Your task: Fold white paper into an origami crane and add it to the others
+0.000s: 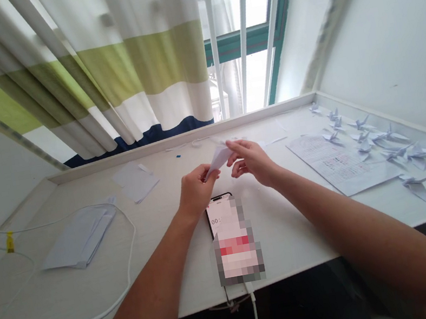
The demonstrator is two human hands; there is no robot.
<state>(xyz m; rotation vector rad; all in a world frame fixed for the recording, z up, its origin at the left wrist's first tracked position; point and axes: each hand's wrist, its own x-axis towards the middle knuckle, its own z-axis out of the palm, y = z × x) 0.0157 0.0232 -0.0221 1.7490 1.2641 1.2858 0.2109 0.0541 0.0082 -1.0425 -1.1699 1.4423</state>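
Both my hands hold one small folded piece of white paper (218,157) above the middle of the white desk (292,233). My left hand (195,189) pinches its lower left end with closed fingers. My right hand (252,162) pinches its upper right end between thumb and fingertips. A phone (222,214) lies flat on the desk just below my hands, its screen lit.
Several folded paper cranes (383,143) stand along the desk's right side beside a printed sheet (337,162). White paper stacks lie at the left (80,238) and centre left (134,181). A white cable (128,240) loops across the left. Curtain and window stand behind.
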